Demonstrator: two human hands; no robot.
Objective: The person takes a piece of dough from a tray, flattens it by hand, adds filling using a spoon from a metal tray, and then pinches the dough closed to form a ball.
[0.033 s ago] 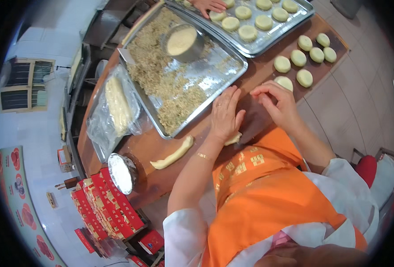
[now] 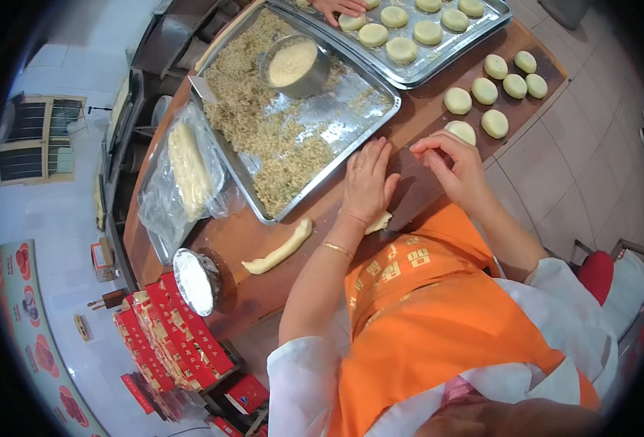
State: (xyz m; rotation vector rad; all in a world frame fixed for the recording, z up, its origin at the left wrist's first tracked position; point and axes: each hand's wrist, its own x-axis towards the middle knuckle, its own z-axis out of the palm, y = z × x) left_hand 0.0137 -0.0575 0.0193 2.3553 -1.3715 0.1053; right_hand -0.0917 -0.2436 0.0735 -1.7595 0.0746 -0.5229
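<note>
My left hand (image 2: 367,178) lies palm down on the brown wooden table, fingers stretched out towards the rim of a large metal tray. A small end of pale dough (image 2: 378,223) sticks out beside its wrist; the rest is hidden. To the right, my right hand (image 2: 449,166) hovers near the table with its fingers bent and pressed together; whatever is in them is hidden. Just beyond it sits a round, flat dough cake (image 2: 461,132), with several more alongside. A strip of pale dough (image 2: 278,249) rests left of my left forearm.
The metal tray (image 2: 334,173) holds crumbly filling (image 2: 263,124) and a metal bowl (image 2: 313,79) of pale grains. A second tray (image 2: 416,77) bears dough cakes, with another person's hand (image 2: 340,8) over it. At left are bagged dough (image 2: 189,171), a bowl of white powder (image 2: 193,282) and red boxes (image 2: 183,331).
</note>
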